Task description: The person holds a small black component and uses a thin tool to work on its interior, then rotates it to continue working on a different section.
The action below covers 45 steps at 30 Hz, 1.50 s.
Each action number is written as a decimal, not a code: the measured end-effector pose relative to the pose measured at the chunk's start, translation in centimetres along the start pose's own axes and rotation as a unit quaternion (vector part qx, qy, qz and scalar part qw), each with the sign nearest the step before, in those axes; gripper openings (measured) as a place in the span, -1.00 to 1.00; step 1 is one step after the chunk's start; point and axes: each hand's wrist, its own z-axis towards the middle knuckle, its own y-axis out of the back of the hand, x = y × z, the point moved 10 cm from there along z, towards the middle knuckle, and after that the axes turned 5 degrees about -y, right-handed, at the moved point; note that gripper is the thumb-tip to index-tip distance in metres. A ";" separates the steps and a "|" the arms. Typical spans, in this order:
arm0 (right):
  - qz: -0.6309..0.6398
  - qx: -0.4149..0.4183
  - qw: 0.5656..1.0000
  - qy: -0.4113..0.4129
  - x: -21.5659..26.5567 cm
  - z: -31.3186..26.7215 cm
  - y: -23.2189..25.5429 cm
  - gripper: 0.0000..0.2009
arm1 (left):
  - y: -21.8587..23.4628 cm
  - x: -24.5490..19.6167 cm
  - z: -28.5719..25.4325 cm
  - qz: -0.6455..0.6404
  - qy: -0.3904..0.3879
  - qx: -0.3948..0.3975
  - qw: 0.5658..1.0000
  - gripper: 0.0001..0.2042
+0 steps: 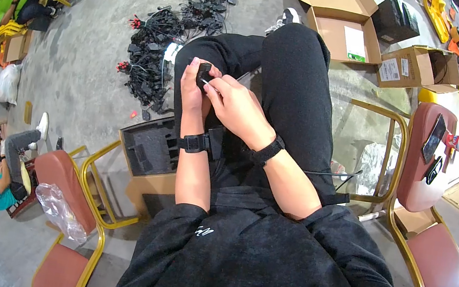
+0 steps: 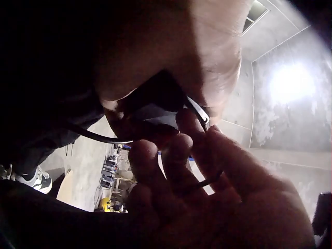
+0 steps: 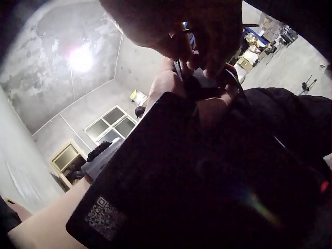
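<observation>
My left hand [image 1: 192, 91] grips a small black block [image 1: 204, 72], raised over my lap near the left knee. The right hand [image 1: 243, 108] reaches across, its thumb and fingers pinching a thin black cable at the block's side. In the left wrist view the cable [image 2: 104, 138] runs in toward the curled fingertips, while shadow covers most of the block. The right wrist view shows both hands close together above a dark flat box [image 3: 150, 166] with a QR code on its corner. Bands with black devices sit on both wrists.
A heap of black adapters and cables [image 1: 152, 41] lies on the floor ahead. An open cardboard box [image 1: 342, 35] stands at front right. Chairs flank me; the right one [image 1: 426, 157] holds a phone and a can. A black tray [image 1: 151, 146] sits left of my lap.
</observation>
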 end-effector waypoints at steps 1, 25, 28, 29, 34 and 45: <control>-0.006 -0.002 1.000 0.006 0.1 0.0 0.0 -0.81 | 0.1 -0.1 -0.1 0.004 -0.002 -0.016 1.000 -0.67; -0.040 -0.016 0.999 0.026 0.2 0.0 0.1 -0.83 | 0.0 -0.3 0.0 0.018 -0.012 -0.015 1.000 -0.68; -0.076 -0.035 0.995 0.057 0.7 0.0 0.6 -0.85 | 0.7 0.2 0.2 0.015 -0.001 -0.030 0.999 -0.71; -0.098 -0.038 0.992 0.073 1.0 -0.1 0.6 -0.86 | 0.8 0.3 0.2 0.015 -0.001 -0.031 0.999 -0.71; -0.059 -0.011 0.998 0.012 -0.3 0.1 -0.1 -0.80 | 0.7 0.3 -0.1 0.064 0.010 -0.040 0.997 -0.65; -0.040 -0.011 0.999 -0.006 -0.2 0.0 0.1 -0.80 | 0.0 0.1 0.0 -0.002 -0.002 -0.012 1.000 -0.69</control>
